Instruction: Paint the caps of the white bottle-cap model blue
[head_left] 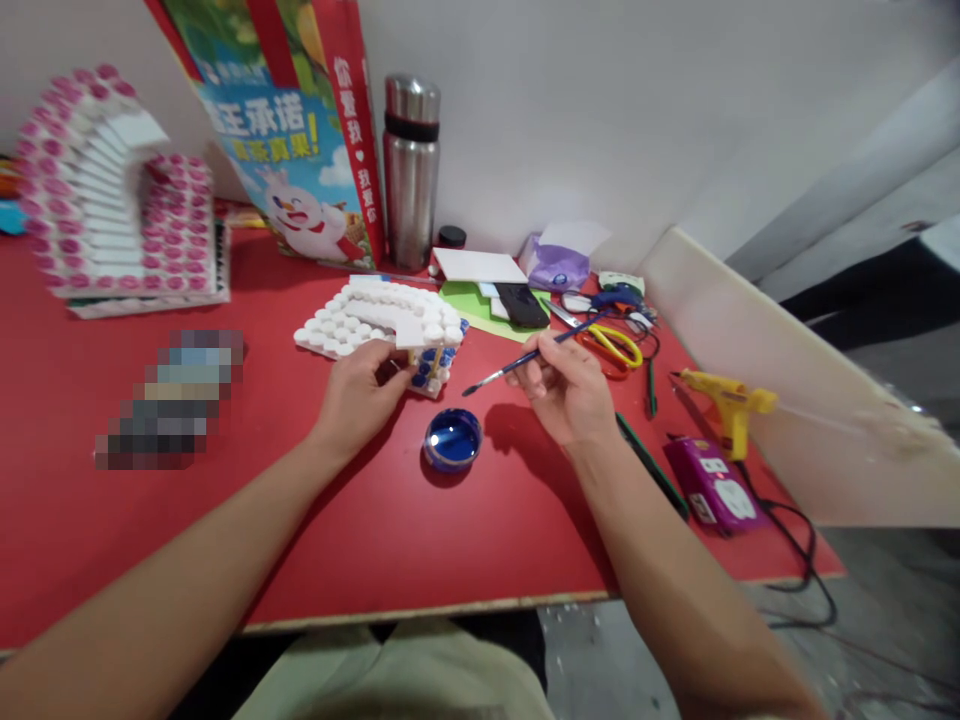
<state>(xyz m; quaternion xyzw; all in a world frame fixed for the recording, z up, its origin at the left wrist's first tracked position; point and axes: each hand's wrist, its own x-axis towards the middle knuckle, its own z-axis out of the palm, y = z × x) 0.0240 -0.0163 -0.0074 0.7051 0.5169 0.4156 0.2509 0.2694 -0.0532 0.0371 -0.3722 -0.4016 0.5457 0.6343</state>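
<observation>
Clock directions from the paint dish (452, 442), which sits on the red counter (480, 545) with blue liquid inside. White model (360, 318) at 11 o'clock, resting on counter: rows of white rounded pieces on top, blue and white ones lower down by its thin yellowish posts. Left hand (367, 390) at 10 o'clock, partly closed, thumb and fingers gripping the model's near edge. Right hand (570, 390) at 2 o'clock, closed in a pinch on the paintbrush (525, 358); dark bristles point toward 8 o'clock, just past the dish rim at 12 to 1, apart from both dish and model.

Others: pink-and-white model (112, 205) at 10; printed bag (300, 150) at 11; steel bottle (412, 180) near 12; black phone (523, 306) and purple pack (556, 264) at 1; yellow-handled scissors (619, 345) at 2; yellow glue gun (731, 400) and magenta box (712, 485) at 3. Pixelated item (176, 400) at 9, can't tell what.
</observation>
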